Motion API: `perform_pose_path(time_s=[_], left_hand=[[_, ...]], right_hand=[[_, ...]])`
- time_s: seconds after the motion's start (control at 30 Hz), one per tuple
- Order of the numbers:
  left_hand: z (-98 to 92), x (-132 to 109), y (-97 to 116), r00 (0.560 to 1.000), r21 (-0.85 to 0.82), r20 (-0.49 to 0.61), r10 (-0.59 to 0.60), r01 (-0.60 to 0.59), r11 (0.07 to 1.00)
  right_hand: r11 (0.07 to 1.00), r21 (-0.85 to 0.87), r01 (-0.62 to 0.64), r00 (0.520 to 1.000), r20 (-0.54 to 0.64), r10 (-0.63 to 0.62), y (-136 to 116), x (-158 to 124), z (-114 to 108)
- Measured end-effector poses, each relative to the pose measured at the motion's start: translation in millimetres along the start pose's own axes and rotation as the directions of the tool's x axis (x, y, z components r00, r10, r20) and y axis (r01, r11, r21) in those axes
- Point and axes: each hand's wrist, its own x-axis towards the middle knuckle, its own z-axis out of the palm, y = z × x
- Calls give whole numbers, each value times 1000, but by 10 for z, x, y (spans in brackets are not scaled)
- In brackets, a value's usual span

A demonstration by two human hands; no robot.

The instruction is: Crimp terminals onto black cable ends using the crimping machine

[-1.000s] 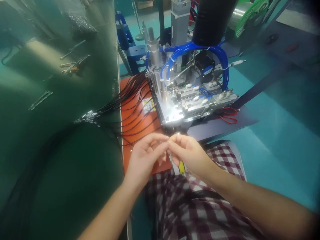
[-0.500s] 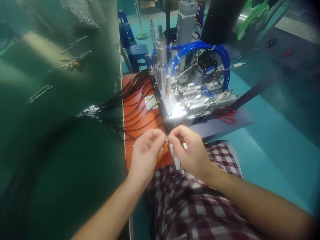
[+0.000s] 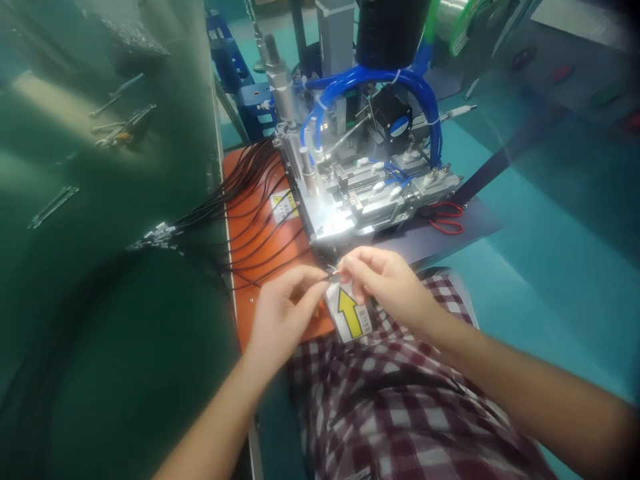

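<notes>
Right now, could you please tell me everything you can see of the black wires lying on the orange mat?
The black wires are many thin, glossy-looking leads. They fan out from beside the machine over the orange mat, lying slack, curving and crossing, and gather leftward into a bundle with silvery metal tips on the green surface. At the mat's front the left hand and right hand pinch a small piece; whether it is a wire's end is too blurred to tell.
</notes>
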Motion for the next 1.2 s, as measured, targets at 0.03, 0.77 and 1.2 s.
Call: perform_pose_path(time_s=[0.03, 0.77, 1.2], left_hand=[[18, 15, -20, 1000, 19, -12, -12, 13, 1000], [128, 128, -140, 980, 253, -67, 185, -162, 954], [144, 115, -158, 973, 261, -122, 199, -162, 952]], right_hand=[[1000, -16, 3, 1000, -16, -4, 12, 26, -49], [992, -126, 21, 1000, -12, -22, 56, 330, -166], [997, 53, -49, 998, 34, 47, 116, 289, -191]])
